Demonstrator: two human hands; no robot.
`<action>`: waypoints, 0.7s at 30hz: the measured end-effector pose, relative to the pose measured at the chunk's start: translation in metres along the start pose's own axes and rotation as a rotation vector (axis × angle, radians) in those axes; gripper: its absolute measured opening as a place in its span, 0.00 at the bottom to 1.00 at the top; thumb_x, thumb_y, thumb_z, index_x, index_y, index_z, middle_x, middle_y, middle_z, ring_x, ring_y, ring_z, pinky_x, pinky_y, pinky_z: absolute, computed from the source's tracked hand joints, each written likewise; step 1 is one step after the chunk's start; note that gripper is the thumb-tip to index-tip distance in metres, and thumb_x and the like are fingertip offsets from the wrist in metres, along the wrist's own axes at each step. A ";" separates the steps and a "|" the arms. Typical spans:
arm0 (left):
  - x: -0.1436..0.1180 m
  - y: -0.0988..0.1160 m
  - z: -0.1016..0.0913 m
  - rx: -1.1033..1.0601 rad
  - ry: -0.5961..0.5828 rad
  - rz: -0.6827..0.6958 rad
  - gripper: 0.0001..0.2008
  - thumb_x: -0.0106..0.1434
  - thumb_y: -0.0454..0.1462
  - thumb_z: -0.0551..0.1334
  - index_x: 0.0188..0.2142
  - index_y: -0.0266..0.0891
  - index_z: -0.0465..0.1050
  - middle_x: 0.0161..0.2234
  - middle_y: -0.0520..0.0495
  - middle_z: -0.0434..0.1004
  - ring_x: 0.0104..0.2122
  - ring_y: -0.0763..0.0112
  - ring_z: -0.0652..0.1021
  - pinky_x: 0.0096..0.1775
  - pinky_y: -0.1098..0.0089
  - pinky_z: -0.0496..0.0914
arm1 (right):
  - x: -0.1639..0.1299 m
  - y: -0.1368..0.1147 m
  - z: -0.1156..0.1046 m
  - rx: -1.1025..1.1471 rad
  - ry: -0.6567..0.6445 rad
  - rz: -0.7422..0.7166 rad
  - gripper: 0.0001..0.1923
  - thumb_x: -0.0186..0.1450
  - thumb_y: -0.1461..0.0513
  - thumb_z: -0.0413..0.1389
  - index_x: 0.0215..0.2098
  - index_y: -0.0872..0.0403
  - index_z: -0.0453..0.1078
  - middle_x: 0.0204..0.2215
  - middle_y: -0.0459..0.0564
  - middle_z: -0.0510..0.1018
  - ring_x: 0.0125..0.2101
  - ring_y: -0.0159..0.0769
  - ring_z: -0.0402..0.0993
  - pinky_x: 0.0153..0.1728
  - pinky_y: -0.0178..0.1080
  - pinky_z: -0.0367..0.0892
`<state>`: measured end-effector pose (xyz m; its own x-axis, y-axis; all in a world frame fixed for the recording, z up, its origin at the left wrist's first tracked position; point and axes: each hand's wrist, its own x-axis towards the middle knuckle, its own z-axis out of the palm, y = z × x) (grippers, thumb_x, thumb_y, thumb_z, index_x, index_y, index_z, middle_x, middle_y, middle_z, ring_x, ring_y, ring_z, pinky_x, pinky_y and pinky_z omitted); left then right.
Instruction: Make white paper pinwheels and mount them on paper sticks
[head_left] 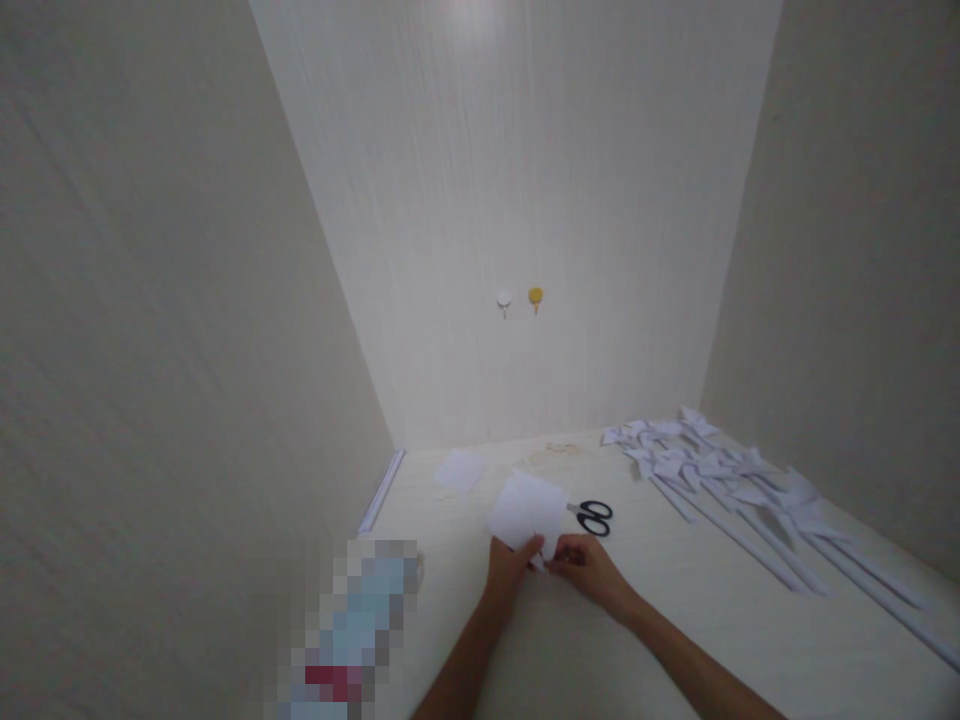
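Both hands meet at the near edge of a white paper sheet (527,512), which is lifted slightly off the table (570,640) just in front of the black-handled scissors (595,517). The left hand (510,572) pinches the sheet's lower corner with its fingers closed on it; the right hand (589,568) pinches the same edge just beside it, fingers likewise closed on the paper.

The sheet looks thin and limp, so a pull with the two pinches this close could tear or crease it crookedly (the grip covers only a small corner). A wide sweep of the right forearm could scatter the pile of folded paper pieces and long strips (720,480) at the right.

The table is pale and smooth with a faint grain. A smaller paper square (460,469) lies flat farther back, and two small hooks (520,299), one white, one yellow, sit on the wall.
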<state>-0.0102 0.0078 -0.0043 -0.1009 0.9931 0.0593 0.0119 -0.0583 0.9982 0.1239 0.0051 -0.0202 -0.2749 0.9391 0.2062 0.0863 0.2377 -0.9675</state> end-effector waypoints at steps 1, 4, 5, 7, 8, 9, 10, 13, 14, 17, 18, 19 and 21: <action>0.000 0.000 0.000 -0.002 -0.005 0.000 0.09 0.41 0.37 0.64 0.20 0.31 0.70 0.16 0.49 0.71 0.15 0.75 0.69 0.15 0.76 0.62 | 0.000 -0.001 0.000 -0.014 0.004 -0.008 0.06 0.47 0.63 0.55 0.16 0.57 0.64 0.15 0.43 0.68 0.19 0.28 0.62 0.21 0.31 0.56; 0.000 0.000 0.000 -0.010 -0.016 0.015 0.10 0.40 0.38 0.64 0.20 0.31 0.71 0.16 0.49 0.72 0.15 0.75 0.69 0.15 0.76 0.63 | -0.001 -0.004 0.000 -0.052 0.019 -0.011 0.06 0.47 0.64 0.55 0.15 0.57 0.63 0.15 0.43 0.67 0.18 0.28 0.61 0.20 0.30 0.56; 0.000 0.000 0.000 -0.011 -0.012 0.019 0.10 0.40 0.38 0.64 0.21 0.31 0.71 0.16 0.49 0.72 0.15 0.75 0.69 0.15 0.76 0.63 | -0.001 -0.004 0.000 -0.061 0.024 -0.005 0.06 0.47 0.64 0.54 0.15 0.57 0.63 0.14 0.42 0.66 0.18 0.27 0.60 0.19 0.30 0.55; 0.000 0.000 0.000 -0.009 0.001 0.021 0.10 0.41 0.38 0.64 0.21 0.31 0.71 0.17 0.49 0.72 0.15 0.75 0.69 0.16 0.76 0.63 | -0.001 -0.004 0.001 -0.072 0.033 0.003 0.07 0.47 0.64 0.54 0.15 0.57 0.62 0.13 0.41 0.64 0.16 0.25 0.57 0.18 0.29 0.53; 0.000 -0.001 0.000 -0.007 0.004 0.022 0.10 0.41 0.38 0.64 0.21 0.31 0.71 0.17 0.49 0.72 0.15 0.75 0.69 0.16 0.76 0.63 | -0.001 -0.003 0.001 -0.069 0.038 0.007 0.07 0.47 0.63 0.54 0.15 0.57 0.61 0.13 0.41 0.63 0.16 0.25 0.56 0.17 0.29 0.52; 0.000 -0.001 0.000 -0.007 0.003 0.024 0.10 0.41 0.38 0.64 0.22 0.30 0.71 0.17 0.48 0.72 0.16 0.75 0.69 0.16 0.76 0.63 | -0.001 -0.002 0.001 -0.062 0.039 0.010 0.08 0.48 0.62 0.54 0.15 0.57 0.61 0.13 0.41 0.63 0.15 0.25 0.56 0.17 0.29 0.51; 0.000 -0.001 0.000 -0.007 -0.002 0.028 0.11 0.41 0.37 0.64 0.23 0.30 0.71 0.18 0.48 0.72 0.16 0.74 0.70 0.15 0.76 0.63 | 0.000 0.000 0.001 -0.054 0.039 0.014 0.08 0.48 0.61 0.54 0.16 0.57 0.61 0.13 0.41 0.63 0.15 0.24 0.55 0.17 0.29 0.51; 0.000 -0.001 0.001 -0.005 -0.014 0.042 0.11 0.41 0.36 0.63 0.25 0.31 0.71 0.19 0.48 0.73 0.16 0.74 0.70 0.15 0.76 0.63 | 0.001 0.003 0.001 -0.054 0.045 0.033 0.09 0.49 0.60 0.53 0.17 0.57 0.61 0.13 0.41 0.63 0.16 0.25 0.55 0.16 0.29 0.51; -0.001 0.000 0.001 -0.003 -0.016 0.044 0.11 0.41 0.36 0.63 0.26 0.31 0.71 0.19 0.48 0.73 0.16 0.74 0.70 0.15 0.76 0.63 | 0.000 0.003 0.000 -0.070 0.051 0.039 0.09 0.49 0.60 0.52 0.16 0.57 0.60 0.12 0.41 0.62 0.16 0.25 0.56 0.16 0.29 0.51; -0.002 0.002 0.001 0.004 -0.022 0.033 0.10 0.41 0.35 0.63 0.25 0.31 0.71 0.19 0.48 0.73 0.17 0.73 0.70 0.15 0.76 0.63 | 0.000 0.000 0.000 -0.129 0.077 0.030 0.10 0.49 0.60 0.52 0.14 0.56 0.57 0.12 0.41 0.61 0.16 0.26 0.56 0.17 0.29 0.52; -0.003 0.003 0.002 0.003 -0.019 0.028 0.10 0.41 0.34 0.63 0.25 0.31 0.71 0.19 0.48 0.73 0.17 0.73 0.71 0.15 0.76 0.63 | -0.001 -0.002 0.000 -0.137 0.079 0.017 0.10 0.49 0.60 0.51 0.14 0.55 0.56 0.12 0.41 0.62 0.16 0.26 0.57 0.17 0.30 0.53; -0.003 0.004 0.002 0.001 -0.012 0.023 0.10 0.40 0.34 0.63 0.25 0.31 0.71 0.19 0.48 0.73 0.17 0.73 0.71 0.15 0.76 0.63 | -0.001 -0.004 0.000 -0.140 0.081 0.005 0.10 0.49 0.60 0.51 0.14 0.55 0.56 0.12 0.41 0.62 0.17 0.27 0.57 0.18 0.30 0.54; -0.004 0.005 0.002 -0.008 0.002 0.021 0.09 0.40 0.34 0.63 0.25 0.31 0.70 0.19 0.49 0.73 0.17 0.73 0.71 0.15 0.76 0.64 | -0.002 -0.006 0.000 -0.145 0.090 -0.002 0.10 0.49 0.60 0.51 0.14 0.55 0.56 0.12 0.41 0.61 0.17 0.27 0.57 0.17 0.30 0.54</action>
<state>-0.0079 0.0042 0.0001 -0.1029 0.9915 0.0801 0.0060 -0.0799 0.9968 0.1234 0.0020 -0.0144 -0.1891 0.9555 0.2265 0.2247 0.2667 -0.9372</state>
